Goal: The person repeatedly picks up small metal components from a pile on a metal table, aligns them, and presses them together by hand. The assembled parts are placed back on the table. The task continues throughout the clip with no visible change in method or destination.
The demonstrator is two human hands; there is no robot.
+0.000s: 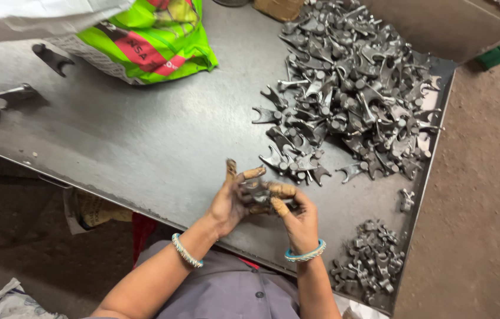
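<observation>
Both of my hands meet over the near edge of a dark metal table [143, 136]. My left hand [232, 204] and my right hand [297, 215] together grip one small grey forked metal part [256, 192], held between the fingers of both. The fingers are stained with rusty brown grime. A bangle sits on each wrist. Just beyond the hands lies a large heap of the same forked metal parts [350, 88], its nearest pieces a hand's width from my fingertips.
A smaller pile of similar parts [371, 263] lies at the table's near right corner, with one loose piece [405, 199] above it. A green and red woven bag [149, 38] rests at the far left. A few single parts [13, 93] lie at the left edge.
</observation>
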